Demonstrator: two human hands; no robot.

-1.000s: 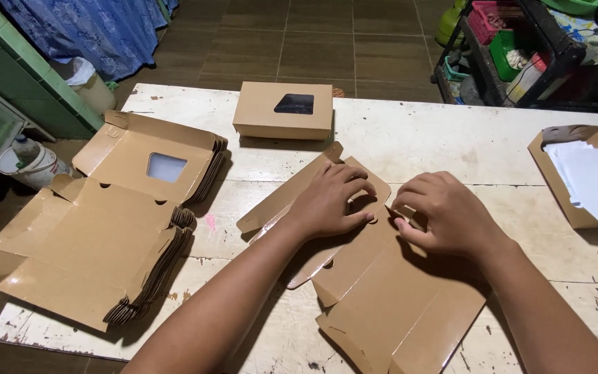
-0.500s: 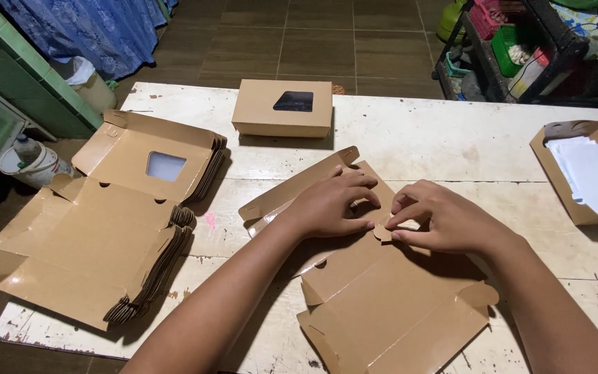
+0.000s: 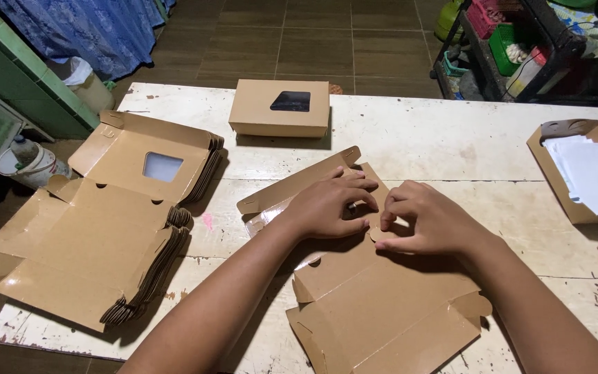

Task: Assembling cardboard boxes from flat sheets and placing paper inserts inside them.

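A flat brown cardboard box blank lies on the white table in front of me, its far flaps partly raised. My left hand presses down on the folded far part of the blank, fingers curled over a flap. My right hand pinches a small rounded tab of the same blank right beside the left hand. The two hands nearly touch. The middle of the fold is hidden under my fingers.
A thick stack of unfolded windowed box blanks covers the table's left side. A finished brown box with a dark window stands at the far edge. An open box with white paper sheets lies at the right. A rack with baskets stands beyond.
The blank has turned and slid slightly toward me, with its near flaps spreading out. My hands have moved closer together on the far fold, and the right hand now pinches the tab.
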